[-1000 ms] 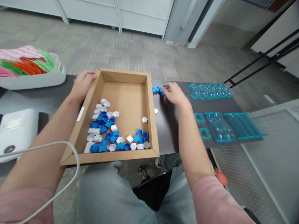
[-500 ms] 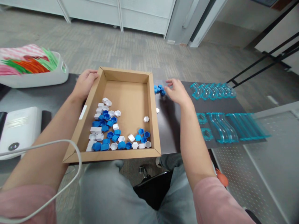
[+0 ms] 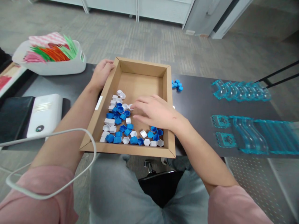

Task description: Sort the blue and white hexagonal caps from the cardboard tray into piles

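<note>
Many blue and white hexagonal caps (image 3: 134,140) lie in the cardboard box (image 3: 130,151), whose left wall your left hand (image 3: 102,74) clasps, likely to steady it, while your right hand (image 3: 156,112) hangs inside, fingers (image 3: 141,106) apart near white caps, gripping nothing visible.

Grey streaked floor (image 3: 105,40) across upper frame. White cabinets (image 3: 161,11) along top edge; grey column (image 3: 203,18) upper right. Dark worktop (image 3: 196,102) spans mid-frame, faint sheen. Black bars (image 3: 283,70) at right edge; perforated pale panel (image 3: 252,180) lower right.
</note>
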`<state>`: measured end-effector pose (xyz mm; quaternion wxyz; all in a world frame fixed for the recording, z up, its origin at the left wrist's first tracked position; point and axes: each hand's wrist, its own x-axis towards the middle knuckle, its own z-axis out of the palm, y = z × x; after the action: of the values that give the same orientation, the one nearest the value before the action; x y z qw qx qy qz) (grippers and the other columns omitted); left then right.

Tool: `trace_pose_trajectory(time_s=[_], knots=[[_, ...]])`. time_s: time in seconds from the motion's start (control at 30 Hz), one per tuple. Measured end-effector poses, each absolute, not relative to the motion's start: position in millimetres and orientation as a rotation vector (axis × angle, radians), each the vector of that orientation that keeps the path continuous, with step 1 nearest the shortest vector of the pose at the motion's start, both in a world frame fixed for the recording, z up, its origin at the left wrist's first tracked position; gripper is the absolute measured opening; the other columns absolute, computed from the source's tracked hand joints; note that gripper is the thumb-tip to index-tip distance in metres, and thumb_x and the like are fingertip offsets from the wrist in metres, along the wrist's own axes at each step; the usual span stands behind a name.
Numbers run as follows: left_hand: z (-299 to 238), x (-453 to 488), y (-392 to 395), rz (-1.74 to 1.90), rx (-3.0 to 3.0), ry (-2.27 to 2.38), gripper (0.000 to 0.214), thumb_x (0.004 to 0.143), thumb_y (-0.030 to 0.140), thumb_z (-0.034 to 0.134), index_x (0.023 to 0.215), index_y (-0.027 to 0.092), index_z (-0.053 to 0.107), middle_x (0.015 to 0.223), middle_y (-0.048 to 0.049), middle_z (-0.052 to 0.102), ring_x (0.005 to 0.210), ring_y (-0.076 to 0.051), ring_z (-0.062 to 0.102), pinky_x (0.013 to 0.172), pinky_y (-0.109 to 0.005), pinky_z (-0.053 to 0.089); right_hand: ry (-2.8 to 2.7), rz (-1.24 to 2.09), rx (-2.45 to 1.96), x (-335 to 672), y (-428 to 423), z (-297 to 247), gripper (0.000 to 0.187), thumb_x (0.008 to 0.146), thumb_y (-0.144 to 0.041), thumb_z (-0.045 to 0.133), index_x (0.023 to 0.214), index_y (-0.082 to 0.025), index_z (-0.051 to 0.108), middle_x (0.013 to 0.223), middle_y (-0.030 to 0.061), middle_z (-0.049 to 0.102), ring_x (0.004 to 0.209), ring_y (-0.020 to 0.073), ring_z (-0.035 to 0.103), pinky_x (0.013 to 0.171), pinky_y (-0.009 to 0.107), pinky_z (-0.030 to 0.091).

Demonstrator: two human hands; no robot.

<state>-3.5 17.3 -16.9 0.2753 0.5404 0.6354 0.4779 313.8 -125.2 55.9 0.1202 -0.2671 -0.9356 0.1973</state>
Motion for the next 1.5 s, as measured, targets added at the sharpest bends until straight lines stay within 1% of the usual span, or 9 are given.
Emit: trace_pose_trajectory(time_s=[0.17,0.37,0.47,0.57,0.77,0.97,1.2,1.37,1.5], knots=[[-20.3,-4.8,20.1,1.281,1.483,1.706,0.026,0.100,0.040,0.070,0.114,0.018,0.071,0.118,-0.0089,0.079,0.123,-0.029,0.072,0.124,-0.045,0.058,-2.818,0.477,-0.932,306.9,-128.3,51.4,0.023,0.108,-0.028,0.084,0.131,-0.026,0.085,0.139,0.0158,0.081,0.126,0.0396,0.077,0.110,0.056,0.058],[-23.7,-8.6,21.6,1.296,1.494,1.689,0.030,0.100,0.044,0.071,0.115,0.019,0.073,0.117,-0.0092,0.080,0.123,-0.029,0.070,0.126,-0.044,0.057,-2.845,0.493,-0.910,308.4,-130.3,56.6,0.015,0.112,-0.028,0.078,0.124,-0.029,0.086,0.148,0.0123,0.080,0.121,0.0362,0.080,0.111,0.058,0.063],[-25.1,-11.0,22.3,1.292,1.506,1.668,0.033,0.101,0.049,0.073,0.116,0.019,0.072,0.117,-0.0092,0.079,0.124,-0.029,0.071,0.127,-0.045,0.057,-2.796,0.522,-0.851,310.3,-130.5,54.1,0.029,0.109,-0.024,0.081,0.136,-0.034,0.085,0.168,0.0077,0.073,0.142,0.0363,0.076,0.119,0.057,0.062],[-25.4,-11.3,22.7,1.290,1.503,1.663,0.035,0.102,0.050,0.075,0.117,0.018,0.072,0.117,-0.0090,0.078,0.125,-0.030,0.071,0.129,-0.048,0.056,-2.809,0.556,-0.764,311.1,-129.2,50.5,0.035,0.109,-0.022,0.080,0.141,-0.034,0.084,0.175,0.0062,0.071,0.157,0.0359,0.068,0.129,0.057,0.058],[-21.4,-7.1,19.6,1.272,1.465,1.709,0.038,0.101,0.053,0.075,0.118,0.019,0.072,0.123,-0.0102,0.080,0.128,-0.032,0.070,0.131,-0.051,0.055,-2.729,0.610,-0.827,310.7,-127.0,52.6,0.033,0.106,-0.017,0.080,0.136,-0.030,0.082,0.152,0.0086,0.080,0.133,0.0315,0.077,0.114,0.047,0.060],[-18.4,-8.0,17.4,1.262,1.480,1.706,0.043,0.098,0.060,0.077,0.116,0.021,0.073,0.124,-0.0106,0.081,0.130,-0.033,0.070,0.126,-0.049,0.058,-2.631,0.670,-0.852,311.3,-124.4,51.5,0.025,0.110,-0.019,0.071,0.132,-0.027,0.078,0.133,0.0080,0.081,0.115,0.0278,0.074,0.096,0.039,0.055],[-17.5,-4.5,17.3,1.264,1.494,1.697,0.043,0.100,0.062,0.076,0.114,0.021,0.071,0.122,-0.0105,0.081,0.129,-0.033,0.070,0.126,-0.051,0.058,-2.696,0.718,-0.776,313.3,-124.5,53.3,0.030,0.107,-0.023,0.077,0.135,-0.031,0.081,0.134,0.0054,0.082,0.118,0.0277,0.074,0.097,0.040,0.053],[-16.8,-3.3,17.3,1.261,1.478,1.689,0.032,0.102,0.048,0.073,0.116,0.019,0.072,0.122,-0.0108,0.080,0.125,-0.032,0.071,0.124,-0.050,0.058,-2.810,0.725,-0.787,312.7,-122.4,50.7,0.019,0.106,-0.019,0.076,0.120,-0.030,0.083,0.122,0.0035,0.082,0.109,0.0249,0.072,0.087,0.037,0.050],[-17.8,-6.5,18.6,1.251,1.493,1.687,0.033,0.103,0.051,0.075,0.115,0.020,0.073,0.120,-0.0090,0.080,0.125,-0.031,0.070,0.124,-0.047,0.058,-2.801,0.716,-0.835,312.2,-121.7,48.9,0.013,0.105,-0.019,0.079,0.114,-0.029,0.083,0.115,0.0034,0.081,0.103,0.0243,0.070,0.083,0.037,0.048]])
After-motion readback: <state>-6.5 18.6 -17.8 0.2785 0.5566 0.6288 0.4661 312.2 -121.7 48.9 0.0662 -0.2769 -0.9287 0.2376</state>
